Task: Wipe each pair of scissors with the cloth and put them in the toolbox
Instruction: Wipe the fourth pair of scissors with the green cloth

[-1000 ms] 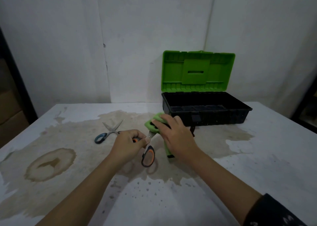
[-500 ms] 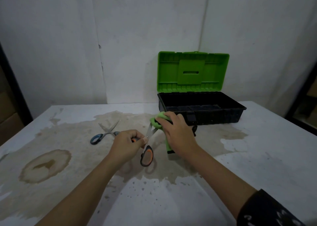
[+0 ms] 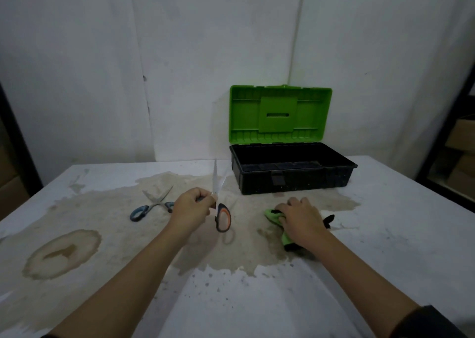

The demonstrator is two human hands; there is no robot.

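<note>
My left hand [image 3: 191, 208] grips the orange-and-black handled scissors [image 3: 221, 209] by one handle, blades pointing up and away above the table. To the right, my right hand [image 3: 300, 219] presses down on the green cloth [image 3: 275, 215], which lies bunched on the table with a black part sticking out at its right. A second pair of scissors with blue-grey handles [image 3: 151, 205] lies open on the table, left of my left hand. Behind stands the toolbox [image 3: 293, 181], black tray open, green lid upright; its inside looks dark and bare.
The white table [image 3: 385, 247] carries a wide brown stain under the hands and a ring-shaped stain at the left. A white wall rises right behind the toolbox. Dark shelving with cardboard boxes [image 3: 460, 142] stands at the far right.
My right hand has pulled the cloth off the blades and carried it right and down onto the table. The left hand has tipped the scissors' blades upward.
</note>
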